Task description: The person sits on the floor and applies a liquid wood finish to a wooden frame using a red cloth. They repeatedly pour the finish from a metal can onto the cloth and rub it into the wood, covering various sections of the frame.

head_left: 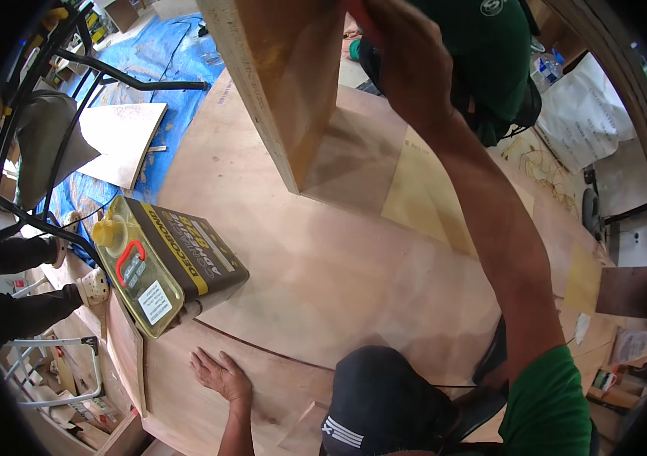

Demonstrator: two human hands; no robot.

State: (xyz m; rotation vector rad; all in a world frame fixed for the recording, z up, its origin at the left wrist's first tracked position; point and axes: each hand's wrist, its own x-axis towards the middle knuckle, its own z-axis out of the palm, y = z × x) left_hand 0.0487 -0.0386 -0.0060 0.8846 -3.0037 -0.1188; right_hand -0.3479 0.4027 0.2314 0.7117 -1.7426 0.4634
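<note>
You seem to be in a woodworking workshop or fit-out site, judging by the broad plywood panel [285, 258], big metal can [198, 262], littered blue tarp [175, 64] and loose cut board [122, 137].

Left hand [221, 378] palm-down, fingers slightly spread; right arm [499, 228] reaching far forward, elbow slightly bent, right hand [413, 67] blurred, fingers curled.

My right grip [414, 61] is blurred by the top edge, which cuts off the red thing [363, 21] in it, leaving its kind unclear. Left of that grip the same edge crops an upright board [285, 83]; well below the grip, a dark cap [380, 387] hides some plywood [300, 289].
</note>
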